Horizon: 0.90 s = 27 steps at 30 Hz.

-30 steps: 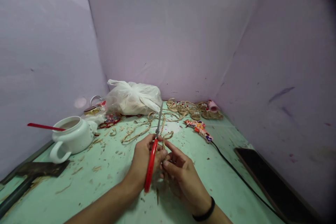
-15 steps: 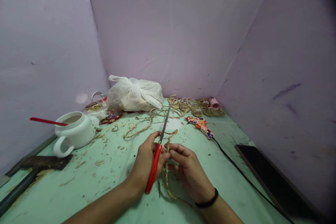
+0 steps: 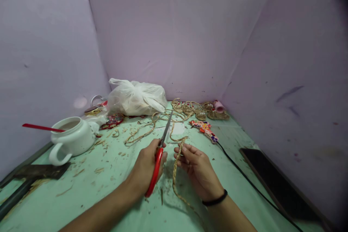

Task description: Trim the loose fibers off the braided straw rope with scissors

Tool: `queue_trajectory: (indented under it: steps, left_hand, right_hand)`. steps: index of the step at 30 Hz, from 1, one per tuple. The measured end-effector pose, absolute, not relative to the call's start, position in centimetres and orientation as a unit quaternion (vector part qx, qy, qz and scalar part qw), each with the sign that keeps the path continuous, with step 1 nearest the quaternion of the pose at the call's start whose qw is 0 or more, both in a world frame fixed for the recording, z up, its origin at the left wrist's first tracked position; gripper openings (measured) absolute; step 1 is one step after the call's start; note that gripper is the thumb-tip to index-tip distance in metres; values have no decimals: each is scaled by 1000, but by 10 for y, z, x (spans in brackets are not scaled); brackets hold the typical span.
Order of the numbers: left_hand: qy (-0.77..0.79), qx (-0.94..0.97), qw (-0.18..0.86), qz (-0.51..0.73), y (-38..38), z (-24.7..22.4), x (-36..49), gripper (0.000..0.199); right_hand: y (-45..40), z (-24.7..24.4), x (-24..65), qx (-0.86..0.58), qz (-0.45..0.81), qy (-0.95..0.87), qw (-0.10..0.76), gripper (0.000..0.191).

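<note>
My left hand (image 3: 148,161) is closed around a pair of scissors with red handles (image 3: 155,174); the blades point away from me, toward the back of the table. In my right hand (image 3: 199,168), thumb and fingers pinch a braided straw cord (image 3: 174,175). One stretch of this cord hangs down toward the near edge, and another runs back from my fingertips. The two hands are apart, with a small gap between the scissors and the cord. A black band circles my right wrist.
A white pot (image 3: 74,137) holding a red stick stands left, near a hammer (image 3: 40,174). Behind are a tied plastic bag (image 3: 137,98) and coiled cord with woven pieces (image 3: 201,110). To the right lie a flower-patterned tool (image 3: 205,130) with a black cable and a dark slab (image 3: 277,185).
My hands have separated; the left fingers have left the cord and moved slightly left with the scissors. The right hand still pinches the cord. The whole view has shifted a little.
</note>
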State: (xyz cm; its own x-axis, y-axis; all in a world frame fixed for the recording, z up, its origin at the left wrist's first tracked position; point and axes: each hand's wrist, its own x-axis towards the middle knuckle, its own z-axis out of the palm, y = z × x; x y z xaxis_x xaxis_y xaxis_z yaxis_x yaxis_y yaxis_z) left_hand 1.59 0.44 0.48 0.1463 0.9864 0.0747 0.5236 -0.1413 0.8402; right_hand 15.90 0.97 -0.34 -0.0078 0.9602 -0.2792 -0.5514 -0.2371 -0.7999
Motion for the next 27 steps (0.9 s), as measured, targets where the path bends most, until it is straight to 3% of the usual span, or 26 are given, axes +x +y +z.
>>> queue_trajectory:
  steps: [4, 12, 27]
  left_hand:
    - [590, 752, 212, 205, -4, 9, 13, 26]
    - [624, 778, -25, 59, -10, -2, 19, 39]
    - [630, 776, 3, 19, -13, -2, 20, 40]
  right_hand:
    - [14, 0, 167, -426, 638, -202, 609, 30]
    - [16, -4, 166, -415, 598, -255, 636, 29]
    - [11, 4, 158, -438, 562, -246, 658, 24]
